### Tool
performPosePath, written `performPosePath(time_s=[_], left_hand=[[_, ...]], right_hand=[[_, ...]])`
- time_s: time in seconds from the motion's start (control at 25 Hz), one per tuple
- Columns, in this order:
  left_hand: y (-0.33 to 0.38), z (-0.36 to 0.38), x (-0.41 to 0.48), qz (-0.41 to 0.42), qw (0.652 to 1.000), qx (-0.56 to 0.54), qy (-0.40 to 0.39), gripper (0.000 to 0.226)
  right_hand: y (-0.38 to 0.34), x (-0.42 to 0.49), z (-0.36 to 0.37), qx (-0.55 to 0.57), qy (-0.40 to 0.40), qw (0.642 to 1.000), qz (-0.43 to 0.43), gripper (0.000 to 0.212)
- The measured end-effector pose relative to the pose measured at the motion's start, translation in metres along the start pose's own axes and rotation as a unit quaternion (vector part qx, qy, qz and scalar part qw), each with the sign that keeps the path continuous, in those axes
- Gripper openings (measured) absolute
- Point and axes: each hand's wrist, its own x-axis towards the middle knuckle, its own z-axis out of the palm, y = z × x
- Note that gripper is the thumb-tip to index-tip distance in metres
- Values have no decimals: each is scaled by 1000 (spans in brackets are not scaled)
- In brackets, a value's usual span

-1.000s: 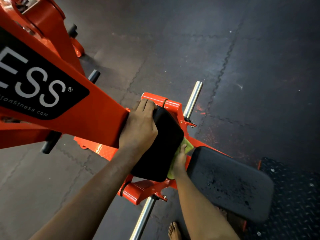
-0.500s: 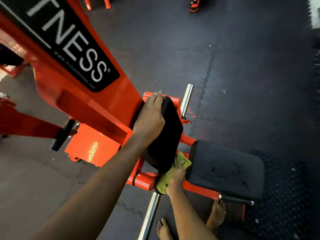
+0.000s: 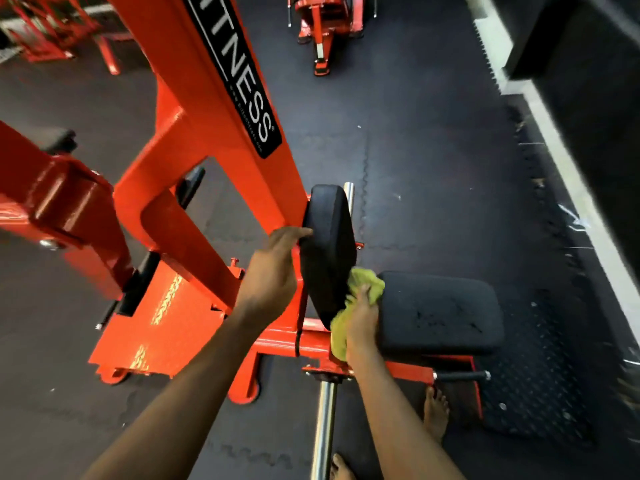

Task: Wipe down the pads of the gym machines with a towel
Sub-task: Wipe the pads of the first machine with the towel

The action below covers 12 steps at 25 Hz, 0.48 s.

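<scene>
Left hand: the left hand is reaching in from the lower left to the left rim of the back pad, near the middle of the frame.
Left fingers: the fingers are bending loosely, with the tips touching the pad's rim. I cannot tell whether they are wrapping round behind it.
Right hand: the right hand is coming up from the lower right and lying in the gap between the back pad and the seat pad.
Right fingers: they are curling over the towel and holding it bunched.
Towel: the yellow-green cloth is pressing against the lower right face of the back pad, just right of centre. One end is sticking out above the hand and the other is hanging below it, over the orange rail.
Back pad: black and upright, it is standing edge-on to the camera against the orange frame.
Seat pad: black and flat, it is sitting right of centre, its top showing scuffs.
Bar: a chrome bar is running down to the bottom edge.
Feet: bare feet are standing on the dark floor at lower right.
</scene>
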Motion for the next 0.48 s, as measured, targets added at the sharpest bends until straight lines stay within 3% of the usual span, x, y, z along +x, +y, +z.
performPosePath(time_s=[0.08,0.2,0.24,0.32,0.36,0.48], left_hand=[[0,-26,-9,-4,996,10,94,41],[-4,-46,6,-42,980,22,193,18],[-2,-49,12,-55,979,4,195,19],[5,-50,21,-70,982,-59,166,37],[8,-47,25,-81,982,-90,146,46],[12,-37,39,-110,978,-119,131,61]], right_hand=[[-28,-1,15,-20,1,997,-70,51],[-98,4,52,-152,-35,971,-180,75],[-115,5,63,-240,-61,946,-209,75],[-106,6,72,-427,-74,861,-268,63],[-92,2,67,-459,-65,829,-313,59],[-40,-22,36,-418,-39,778,-468,59]])
